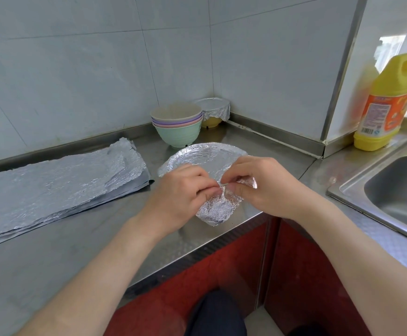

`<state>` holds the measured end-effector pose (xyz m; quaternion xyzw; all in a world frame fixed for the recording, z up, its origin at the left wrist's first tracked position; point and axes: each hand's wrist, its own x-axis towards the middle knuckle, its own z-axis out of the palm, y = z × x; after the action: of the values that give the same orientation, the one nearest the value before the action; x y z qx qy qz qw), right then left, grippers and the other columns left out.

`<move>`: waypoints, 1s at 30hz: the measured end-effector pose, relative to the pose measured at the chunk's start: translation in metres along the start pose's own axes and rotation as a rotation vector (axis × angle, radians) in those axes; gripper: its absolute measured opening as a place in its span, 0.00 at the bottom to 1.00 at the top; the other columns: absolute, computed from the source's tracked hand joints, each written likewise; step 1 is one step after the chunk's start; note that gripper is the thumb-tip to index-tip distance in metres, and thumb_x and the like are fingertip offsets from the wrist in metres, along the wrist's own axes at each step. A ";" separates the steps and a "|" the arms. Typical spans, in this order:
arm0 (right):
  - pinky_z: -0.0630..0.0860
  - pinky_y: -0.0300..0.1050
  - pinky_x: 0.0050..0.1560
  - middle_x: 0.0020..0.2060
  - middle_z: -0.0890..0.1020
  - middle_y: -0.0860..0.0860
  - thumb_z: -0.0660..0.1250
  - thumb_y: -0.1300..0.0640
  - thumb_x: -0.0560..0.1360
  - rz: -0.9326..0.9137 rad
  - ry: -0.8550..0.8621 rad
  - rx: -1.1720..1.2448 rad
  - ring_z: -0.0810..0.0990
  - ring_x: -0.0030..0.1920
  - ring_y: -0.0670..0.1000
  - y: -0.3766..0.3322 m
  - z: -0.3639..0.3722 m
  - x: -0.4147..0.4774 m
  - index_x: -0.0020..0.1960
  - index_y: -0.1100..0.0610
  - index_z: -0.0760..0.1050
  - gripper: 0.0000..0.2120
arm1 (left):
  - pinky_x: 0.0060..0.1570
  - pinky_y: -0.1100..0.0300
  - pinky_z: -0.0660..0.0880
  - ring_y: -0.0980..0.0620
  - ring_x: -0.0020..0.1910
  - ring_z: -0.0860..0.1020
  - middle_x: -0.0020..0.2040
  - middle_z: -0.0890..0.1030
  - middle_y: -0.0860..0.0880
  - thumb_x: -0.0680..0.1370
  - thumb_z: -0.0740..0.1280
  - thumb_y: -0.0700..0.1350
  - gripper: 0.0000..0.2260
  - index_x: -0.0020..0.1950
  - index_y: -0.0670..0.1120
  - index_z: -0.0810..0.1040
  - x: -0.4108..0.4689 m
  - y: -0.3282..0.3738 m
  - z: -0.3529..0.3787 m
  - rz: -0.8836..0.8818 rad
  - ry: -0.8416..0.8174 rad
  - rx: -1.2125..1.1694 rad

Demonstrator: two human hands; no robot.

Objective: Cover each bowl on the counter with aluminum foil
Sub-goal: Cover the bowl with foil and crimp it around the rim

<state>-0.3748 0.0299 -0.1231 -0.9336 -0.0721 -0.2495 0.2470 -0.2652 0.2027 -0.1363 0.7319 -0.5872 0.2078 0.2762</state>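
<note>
A bowl wrapped in aluminum foil (205,156) stands near the front edge of the steel counter (52,238); the bowl itself is hidden under the foil. My left hand (180,195) and my right hand (263,185) both pinch the crumpled foil at the bowl's near rim, fingertips almost touching. A stack of several bare bowls (177,124), cream on top and green at the bottom, stands behind it by the wall. In the corner sits a yellow bowl with foil over its top (213,110). A pile of foil sheets (52,185) lies flat to the left.
A steel sink (396,187) is set into the counter at the right. A yellow detergent bottle (386,103) stands on the ledge behind it. Tiled walls close the back and the corner. Red cabinet fronts (222,275) lie below the counter edge.
</note>
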 end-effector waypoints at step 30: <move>0.74 0.49 0.38 0.37 0.80 0.52 0.72 0.62 0.67 -0.182 0.085 -0.260 0.77 0.38 0.56 0.008 0.014 0.008 0.40 0.59 0.81 0.02 | 0.45 0.57 0.71 0.49 0.41 0.76 0.40 0.80 0.51 0.77 0.66 0.48 0.10 0.45 0.45 0.84 -0.003 0.003 0.012 -0.056 0.110 0.029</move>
<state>-0.3600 0.0297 -0.1329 -0.9359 -0.1131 -0.3173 0.1031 -0.2689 0.1966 -0.1471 0.7395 -0.5475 0.2484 0.3028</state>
